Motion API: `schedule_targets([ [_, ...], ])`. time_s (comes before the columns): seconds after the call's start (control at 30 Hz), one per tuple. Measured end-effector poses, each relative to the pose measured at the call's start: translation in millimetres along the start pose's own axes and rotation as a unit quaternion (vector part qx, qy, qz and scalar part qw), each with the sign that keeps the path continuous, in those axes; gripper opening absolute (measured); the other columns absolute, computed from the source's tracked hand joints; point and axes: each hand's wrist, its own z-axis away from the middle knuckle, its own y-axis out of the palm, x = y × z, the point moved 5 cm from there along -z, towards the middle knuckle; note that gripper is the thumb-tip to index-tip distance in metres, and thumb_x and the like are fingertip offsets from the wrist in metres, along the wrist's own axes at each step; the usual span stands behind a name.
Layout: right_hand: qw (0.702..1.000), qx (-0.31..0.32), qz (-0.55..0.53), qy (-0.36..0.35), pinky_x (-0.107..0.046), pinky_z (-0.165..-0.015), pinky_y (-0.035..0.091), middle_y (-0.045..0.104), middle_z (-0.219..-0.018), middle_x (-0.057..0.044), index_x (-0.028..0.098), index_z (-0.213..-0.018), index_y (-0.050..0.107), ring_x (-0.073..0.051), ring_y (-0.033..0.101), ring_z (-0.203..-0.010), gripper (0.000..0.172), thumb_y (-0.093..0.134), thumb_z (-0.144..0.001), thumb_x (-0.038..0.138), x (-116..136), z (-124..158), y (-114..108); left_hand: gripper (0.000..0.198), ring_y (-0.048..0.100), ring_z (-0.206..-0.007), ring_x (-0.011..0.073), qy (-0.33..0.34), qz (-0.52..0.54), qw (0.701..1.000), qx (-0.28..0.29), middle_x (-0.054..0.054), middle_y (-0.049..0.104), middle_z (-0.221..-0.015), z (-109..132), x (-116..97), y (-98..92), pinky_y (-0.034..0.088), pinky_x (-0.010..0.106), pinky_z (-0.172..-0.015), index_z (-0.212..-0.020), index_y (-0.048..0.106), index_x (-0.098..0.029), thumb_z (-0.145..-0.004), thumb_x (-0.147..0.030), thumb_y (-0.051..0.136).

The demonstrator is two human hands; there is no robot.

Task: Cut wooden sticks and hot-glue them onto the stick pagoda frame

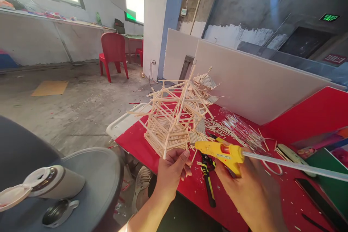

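My right hand grips a yellow hot glue gun, with a long glue stick running out of its back end. The gun's nozzle points left, close to the fingertips of my left hand. That hand is closed in a pinch on a thin wooden stick, near the lower front of a pavilion model built of wooden sticks. Below the gun lie cutting pliers with black and yellow handles. Where the nozzle tip meets the stick is too small to make out.
Loose sticks and a clear plastic bag lie right of the model on the red table. A smaller stick pavilion stands behind. At right is a dark phone. A thermos stands on a grey stool at left.
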Motion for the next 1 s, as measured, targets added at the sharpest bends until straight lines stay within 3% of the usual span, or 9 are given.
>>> schedule_targets([
  [0.1,0.997,0.01,-0.061,0.045,-0.031,-0.054,0.042,0.063,-0.073,-0.006,0.018,-0.086,0.065,-0.022,0.062,-0.066,0.046,0.046,-0.092,0.059,-16,5,1,0.036,0.054,-0.039,0.008,0.01,0.004,1.0,-0.018,0.0,0.064,-0.055,-6,-1,4.7,0.033,0.016,-0.035,-0.069,0.063,-0.014,-0.068,-0.046,0.08],
  [0.27,0.989,0.055,-0.106,0.089,-0.034,-0.058,0.046,0.068,-0.086,-0.008,0.02,-0.092,0.066,-0.024,0.065,-0.072,0.043,0.047,-0.092,0.059,-35,18,9,0.036,0.051,-0.038,0.0072,0.027,-0.014,0.999,-0.038,-0.002,0.061,-0.053,-13,-3,11.3,0.032,0.016,-0.034,-0.068,0.062,-0.014,-0.068,-0.046,0.079],
  [0.8,0.96,0.086,-0.215,0.154,-0.033,-0.065,0.052,0.07,-0.09,-0.008,0.021,-0.092,0.066,-0.023,0.068,-0.074,0.035,0.056,-0.087,0.054,-58,37,23,0.039,0.042,-0.031,0.0063,0.026,-0.048,0.994,-0.096,-0.003,0.052,-0.041,-13,-9,20.4,0.027,0.018,-0.034,-0.056,0.061,-0.014,-0.067,-0.048,0.078],
  [1.0,0.956,0.102,-0.214,0.174,-0.032,-0.061,0.052,0.07,-0.09,-0.007,0.022,-0.087,0.066,-0.022,0.069,-0.071,0.035,0.057,-0.086,0.055,-66,45,28,0.037,0.041,-0.033,0.0067,0.02,-0.041,0.995,-0.088,-0.003,0.052,-0.04,-16,-8,21.9,0.03,0.019,-0.035,-0.055,0.062,-0.015,-0.067,-0.046,0.077],
])
